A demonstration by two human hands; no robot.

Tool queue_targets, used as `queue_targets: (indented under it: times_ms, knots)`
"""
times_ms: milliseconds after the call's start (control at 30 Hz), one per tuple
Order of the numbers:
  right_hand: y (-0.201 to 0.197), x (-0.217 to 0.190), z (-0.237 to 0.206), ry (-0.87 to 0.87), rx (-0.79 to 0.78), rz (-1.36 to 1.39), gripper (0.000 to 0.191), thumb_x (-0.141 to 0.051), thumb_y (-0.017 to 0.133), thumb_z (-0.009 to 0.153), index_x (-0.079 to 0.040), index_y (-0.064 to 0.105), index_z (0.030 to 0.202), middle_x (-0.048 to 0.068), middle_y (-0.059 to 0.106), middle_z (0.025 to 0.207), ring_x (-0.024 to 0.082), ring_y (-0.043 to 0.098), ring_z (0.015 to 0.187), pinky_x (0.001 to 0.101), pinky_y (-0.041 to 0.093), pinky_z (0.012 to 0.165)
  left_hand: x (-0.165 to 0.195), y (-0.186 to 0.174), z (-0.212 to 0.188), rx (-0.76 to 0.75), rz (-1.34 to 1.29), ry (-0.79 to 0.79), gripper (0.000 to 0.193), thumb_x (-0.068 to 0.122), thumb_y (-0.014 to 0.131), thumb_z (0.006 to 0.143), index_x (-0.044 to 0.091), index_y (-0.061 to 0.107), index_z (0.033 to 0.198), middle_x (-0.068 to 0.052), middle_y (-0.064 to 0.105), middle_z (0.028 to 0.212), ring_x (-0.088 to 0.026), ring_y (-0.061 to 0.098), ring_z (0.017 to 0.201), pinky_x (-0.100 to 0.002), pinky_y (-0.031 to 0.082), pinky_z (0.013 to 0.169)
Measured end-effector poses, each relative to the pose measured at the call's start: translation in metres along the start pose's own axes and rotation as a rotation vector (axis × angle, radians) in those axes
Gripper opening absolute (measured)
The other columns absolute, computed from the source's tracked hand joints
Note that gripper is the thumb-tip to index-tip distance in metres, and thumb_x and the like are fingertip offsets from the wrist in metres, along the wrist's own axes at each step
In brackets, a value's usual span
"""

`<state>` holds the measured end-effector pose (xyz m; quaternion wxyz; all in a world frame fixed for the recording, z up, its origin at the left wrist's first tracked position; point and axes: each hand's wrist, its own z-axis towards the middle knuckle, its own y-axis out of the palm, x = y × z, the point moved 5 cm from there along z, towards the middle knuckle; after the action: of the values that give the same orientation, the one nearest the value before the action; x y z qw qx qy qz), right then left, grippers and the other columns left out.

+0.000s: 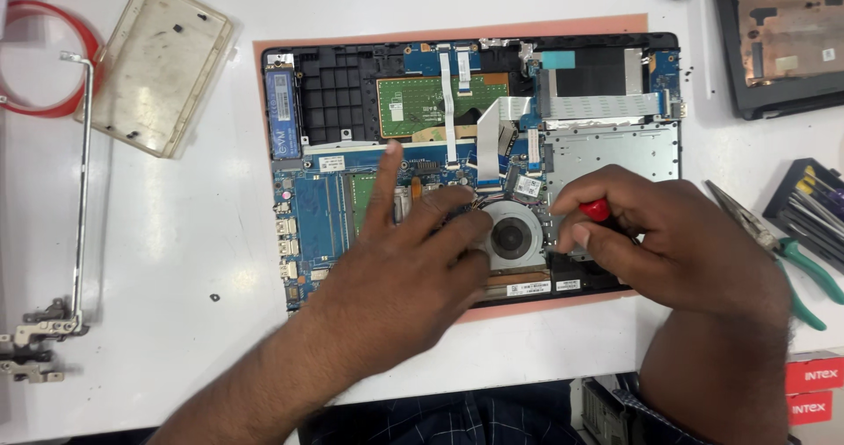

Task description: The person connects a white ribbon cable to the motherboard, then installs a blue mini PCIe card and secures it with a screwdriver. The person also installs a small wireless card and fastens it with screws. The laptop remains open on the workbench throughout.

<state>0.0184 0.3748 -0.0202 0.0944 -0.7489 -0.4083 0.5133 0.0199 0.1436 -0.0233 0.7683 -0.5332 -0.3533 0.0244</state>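
An opened laptop base [316, 93] lies on a pink mat [440, 30], its blue circuit board [312, 207] and round cooling fan [514, 234] exposed. My left hand [413, 260] rests on the board just left of the fan, fingers spread, index finger pointing up and thumb touching the fan's edge. My right hand [668, 234] is closed around a red-handled screwdriver [600, 209], held at the fan's right side. The tool's tip is hidden by my fingers.
A clear plastic tray [158, 62] with small screws sits at the upper left beside a red ring [53, 58]. A metal hinge bracket [53, 322] lies far left. Green-handled pliers [774, 247], a screwdriver set [813, 203] and another laptop shell [782, 32] are on the right.
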Motion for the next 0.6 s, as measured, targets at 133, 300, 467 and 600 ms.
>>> queue_targets:
  times_ms: [133, 300, 467, 600]
  knots:
    - [-0.002, 0.001, 0.001, 0.077, 0.039, -0.061, 0.036, -0.018, 0.068, 0.091, -0.014, 0.063, 0.126, 0.003, 0.08, 0.086, 0.012, 0.077, 0.079, 0.0277, 0.062, 0.064, 0.003, 0.002, 0.002, -0.082, 0.014, 0.027, 0.009, 0.023, 0.071, 0.09, 0.017, 0.077, 0.087, -0.004, 0.064, 0.117, -0.026, 0.048, 0.134, -0.081, 0.009, 0.119]
    - [0.004, 0.006, 0.0, 0.252, -0.038, -0.11, 0.038, -0.022, 0.072, 0.093, -0.019, 0.067, 0.13, 0.004, 0.078, 0.082, 0.019, 0.074, 0.062, 0.0333, 0.053, 0.054, 0.004, 0.001, 0.003, -0.103, 0.018, 0.002, 0.011, 0.023, 0.07, 0.089, 0.017, 0.077, 0.082, -0.003, 0.066, 0.111, -0.025, 0.05, 0.132, -0.082, 0.008, 0.117]
    - [0.008, -0.007, 0.005, 0.071, -0.071, -0.088, 0.035, -0.02, 0.068, 0.09, -0.017, 0.066, 0.124, -0.001, 0.079, 0.081, 0.011, 0.071, 0.063, 0.0277, 0.055, 0.05, 0.002, 0.0, 0.003, -0.085, 0.008, -0.014, 0.01, 0.025, 0.073, 0.087, 0.017, 0.077, 0.084, -0.003, 0.066, 0.107, -0.025, 0.053, 0.126, -0.08, 0.01, 0.118]
    - [0.01, 0.0, 0.003, 0.31, -0.114, -0.188, 0.041, -0.03, 0.072, 0.09, -0.024, 0.067, 0.131, 0.002, 0.075, 0.075, 0.013, 0.07, 0.053, 0.0325, 0.051, 0.05, -0.004, -0.006, -0.001, -0.048, -0.005, -0.008, 0.014, 0.029, 0.077, 0.085, 0.016, 0.078, 0.088, -0.005, 0.065, 0.101, -0.024, 0.056, 0.115, -0.076, 0.016, 0.118]
